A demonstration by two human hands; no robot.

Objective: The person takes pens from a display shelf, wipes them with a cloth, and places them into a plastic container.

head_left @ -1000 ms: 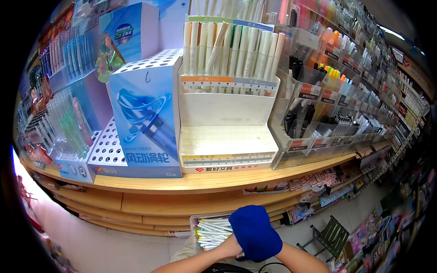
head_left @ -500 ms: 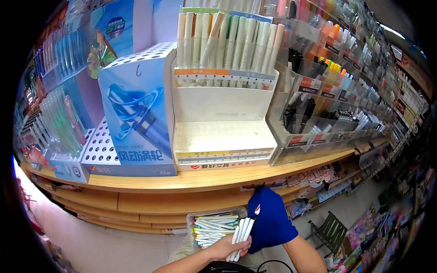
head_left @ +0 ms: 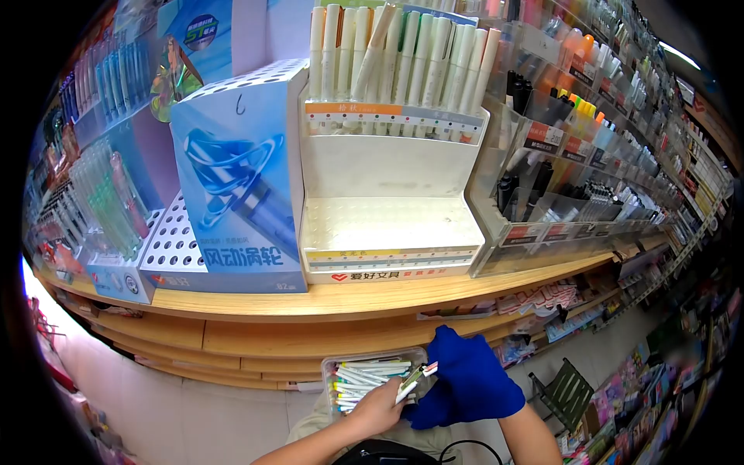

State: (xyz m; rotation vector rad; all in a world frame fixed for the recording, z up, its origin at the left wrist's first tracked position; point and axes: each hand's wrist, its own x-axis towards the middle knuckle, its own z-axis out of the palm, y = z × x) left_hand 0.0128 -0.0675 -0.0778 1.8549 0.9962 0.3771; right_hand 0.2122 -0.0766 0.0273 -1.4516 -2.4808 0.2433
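My left hand [head_left: 378, 408] is closed around several white markers [head_left: 408, 386], whose ends stick out past the fingers towards the right. A blue cloth [head_left: 474, 380] covers my right hand; only the wrist [head_left: 518, 422] shows, and the fingers are hidden. The cloth hangs bunched over that hand and touches the marker ends, one of them with a red mark. Below and left of the cloth, a clear plastic box [head_left: 328, 363] full of white markers rests at my lap, partly behind my left hand.
A wooden shelf [head_left: 372, 301] runs across in front. On it stand a white tiered marker display [head_left: 391, 174] with markers in its upper tier, a blue pen display box [head_left: 236, 186] and clear pen racks [head_left: 542, 232]. A dark green folding stool [head_left: 563, 391] is on the floor at right.
My left hand has turned, and its markers now point right, against the cloth. The blue cloth has shifted slightly right and spread wider. The whole view has tilted a little.
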